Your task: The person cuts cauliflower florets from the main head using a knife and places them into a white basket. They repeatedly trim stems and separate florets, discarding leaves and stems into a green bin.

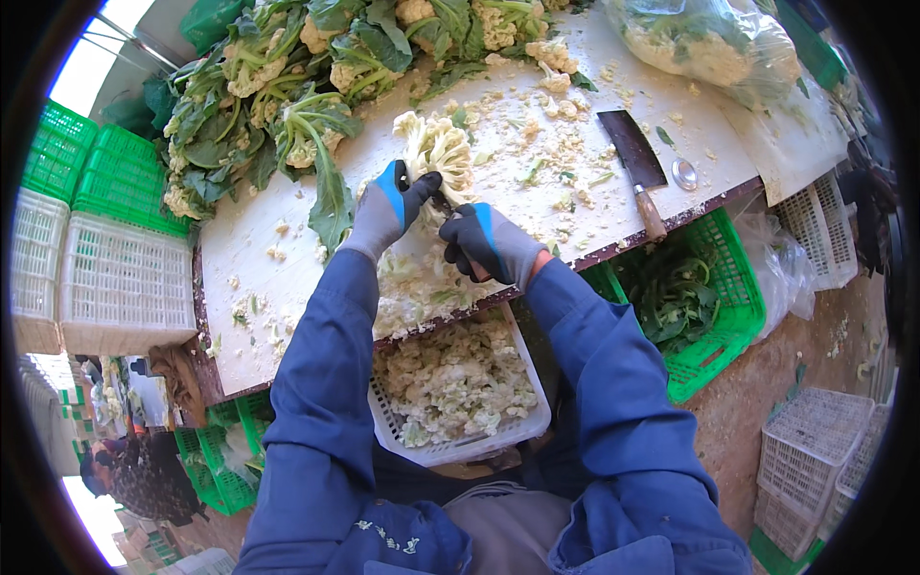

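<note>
A trimmed cauliflower head (440,154), its pale branching stems showing, is held above the white tabletop (251,237) by my gloved left hand (392,205). Close beside it, my gloved right hand (492,241) grips a small knife (480,271). The end of its handle shows below my fingers, and its dark blade meets the stem side of the cauliflower; the blade's tip is hidden. Under the table edge, in front of my lap, a white plastic crate (460,454) holds many cut florets (460,381).
Leafy cauliflowers (309,93) are heaped at the back left. A cleaver (632,154) lies at right by a round metal lid-like piece (684,174). A filled plastic bag (711,50) sits behind. A green crate (740,309) holds leaves. White crates (129,277) stand left; a person (144,471) is lower left.
</note>
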The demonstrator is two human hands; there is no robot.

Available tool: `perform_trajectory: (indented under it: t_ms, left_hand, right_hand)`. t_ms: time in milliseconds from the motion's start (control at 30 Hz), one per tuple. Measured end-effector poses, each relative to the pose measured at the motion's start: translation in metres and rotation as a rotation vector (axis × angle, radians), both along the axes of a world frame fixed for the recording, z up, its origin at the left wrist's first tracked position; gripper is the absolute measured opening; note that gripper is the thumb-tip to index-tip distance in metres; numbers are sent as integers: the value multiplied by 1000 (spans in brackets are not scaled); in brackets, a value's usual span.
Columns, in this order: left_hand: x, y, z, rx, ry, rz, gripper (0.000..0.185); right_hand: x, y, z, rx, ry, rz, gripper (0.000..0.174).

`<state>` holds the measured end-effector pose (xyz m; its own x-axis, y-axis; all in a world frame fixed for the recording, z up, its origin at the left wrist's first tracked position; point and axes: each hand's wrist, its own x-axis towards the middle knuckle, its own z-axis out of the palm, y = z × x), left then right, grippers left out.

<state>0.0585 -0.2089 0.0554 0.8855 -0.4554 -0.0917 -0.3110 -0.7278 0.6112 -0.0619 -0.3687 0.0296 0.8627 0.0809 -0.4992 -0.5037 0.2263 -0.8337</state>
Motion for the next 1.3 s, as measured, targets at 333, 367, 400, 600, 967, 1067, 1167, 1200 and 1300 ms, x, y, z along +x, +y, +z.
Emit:
perform_trajectory:
  t_ms: [333,367,400,600,967,1067,1167,1200,1300]
  left_hand:
    - [54,43,-32,-647,496,317,28]
    - [54,47,-27,-623,461,335,27]
    - [51,48,-18,-599,427,354,27]
    - [38,84,2,-318,225,268,34]
    - [-30,74,23,53,-256,128,59]
    - [-33,80,17,4,-306,102,59]
    - [-41,78,18,-17,-340,81,57]
    - [-42,79,15,-44,-394,44,56]
    - [-48,80,4,-134,-524,-66,53]
  right_hand:
    - [7,-17,-26,323,108,-131,25]
    - [7,-17,-26,312,105,-143,25]
    - [5,-18,-24,309,120,-123,25]
    - [-25,-5,34,38,-86,-62,28]
    - [-25,43,23,-658,-584,-59,32]
    - [-23,46,15,-668,-637,-62,29]
    - [-22,49,15,-630,-634,-50,28]
    - [-21,50,15,-636,-627,-42,27]
    - [-15,53,14,-646,-627,-44,26]
